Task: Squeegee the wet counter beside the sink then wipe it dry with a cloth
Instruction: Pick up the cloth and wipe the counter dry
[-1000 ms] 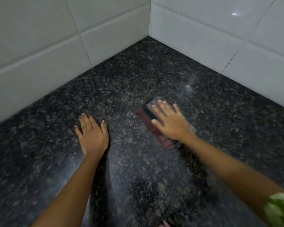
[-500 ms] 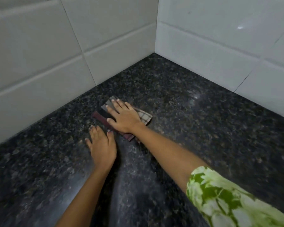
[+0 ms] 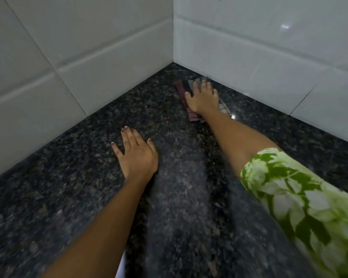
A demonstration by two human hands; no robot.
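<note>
Right hand (image 3: 202, 99) is flat on the cloth (image 3: 182, 89), fingers (image 3: 204, 85) spread and pressing down rather than gripping, up at one o'clock near the back corner of the counter (image 3: 68, 187). The cloth (folded, checked, with a dark red edge) lies just beside the white tiled wall (image 3: 259, 63) on that side; whether it touches the tile I cannot tell. Left hand (image 3: 137, 155) is planted at about ten o'clock, palm down, fingers open, holding nothing, seemingly bracing the reach. No squeegee in view, so this looks like the drying step. A paler streaked band runs down the middle toward six o'clock. Next move, I'd judge: drag the cloth along the wall line, then sweep the uncovered stone at nine o'clock, keeping pressure even.
</note>
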